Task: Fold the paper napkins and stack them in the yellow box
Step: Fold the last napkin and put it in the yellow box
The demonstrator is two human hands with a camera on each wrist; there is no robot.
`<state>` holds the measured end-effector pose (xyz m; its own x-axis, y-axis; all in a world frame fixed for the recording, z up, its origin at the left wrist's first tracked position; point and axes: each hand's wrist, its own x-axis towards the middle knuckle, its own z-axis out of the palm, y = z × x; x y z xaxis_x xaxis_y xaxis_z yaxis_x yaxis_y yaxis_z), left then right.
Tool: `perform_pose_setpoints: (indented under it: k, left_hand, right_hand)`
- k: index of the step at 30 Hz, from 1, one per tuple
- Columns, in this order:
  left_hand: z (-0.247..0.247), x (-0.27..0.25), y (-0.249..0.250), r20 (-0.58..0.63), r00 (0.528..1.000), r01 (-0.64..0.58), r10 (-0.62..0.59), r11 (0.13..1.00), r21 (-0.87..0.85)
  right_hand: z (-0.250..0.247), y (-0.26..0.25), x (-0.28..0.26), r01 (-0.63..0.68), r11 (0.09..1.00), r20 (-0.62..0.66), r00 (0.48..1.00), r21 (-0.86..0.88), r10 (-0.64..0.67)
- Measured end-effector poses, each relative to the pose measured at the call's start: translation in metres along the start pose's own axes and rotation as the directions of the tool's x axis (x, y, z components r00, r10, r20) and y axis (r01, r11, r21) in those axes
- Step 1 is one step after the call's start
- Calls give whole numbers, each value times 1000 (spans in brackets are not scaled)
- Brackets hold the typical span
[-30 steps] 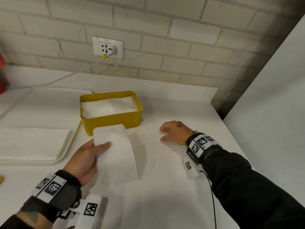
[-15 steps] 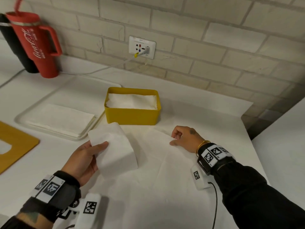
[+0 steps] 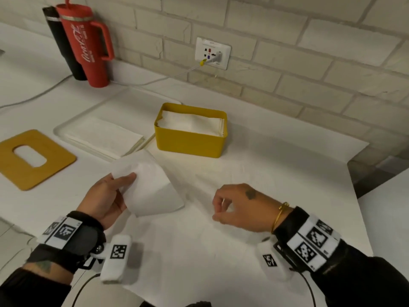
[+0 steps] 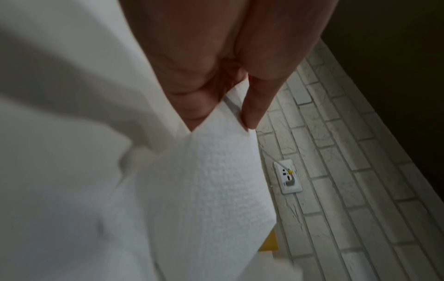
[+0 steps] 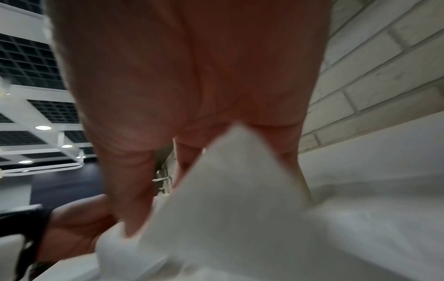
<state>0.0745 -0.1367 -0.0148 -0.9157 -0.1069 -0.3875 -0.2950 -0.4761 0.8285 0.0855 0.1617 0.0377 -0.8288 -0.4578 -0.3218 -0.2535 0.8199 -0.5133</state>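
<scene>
**Head view: one napkin folded, more waiting**

The yellow box (image 3: 190,138) already holds a stack of folded napkins. The left hand (image 3: 106,199) grips a folded napkin (image 3: 150,187) just short of the box. The right hand (image 3: 236,207) pinches the edge of an open napkin (image 3: 199,240) lying on the table. Unfolded napkins (image 3: 104,136) remain on the tray (image 3: 58,129), so folding is far from finished.

— Where does the box (image 3: 190,141) sit?
— On the counter (image 3: 276,156), near the wall (image 3: 287,63), napkins (image 3: 192,122) stacked in it. The tray (image 3: 88,111) lies just left of it, a lid (image 3: 33,171) further left.
— And the cup (image 3: 88,47)?
— Behind the tray, against the wall, left of the socket (image 3: 212,53).
— The hands?
— The left hand (image 3: 106,198) holds a napkin (image 3: 150,187) before the box; the right hand (image 3: 239,207) pinches a sheet (image 3: 199,240) on the counter.
</scene>
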Motion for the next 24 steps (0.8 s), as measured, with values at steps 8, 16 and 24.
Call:
perform_pose_setpoints:
  k: [8, 16, 24]
  left_hand:
    - [-6, -6, 0, -29, 999, -37, 36, 999, -22]
    - [-3, -7, 5, -6, 999, -42, 42, 999, -30]
    - [0, 1, 15, 59, 997, -42, 43, 999, -24]
  right_hand:
    - [0, 26, 17, -267, 961, -122, 959, -69, 257]
    - [11, 18, 33, -230, 971, -277, 939, -63, 204]
    - [29, 15, 54, -348, 930, -59, 937, -115, 343]
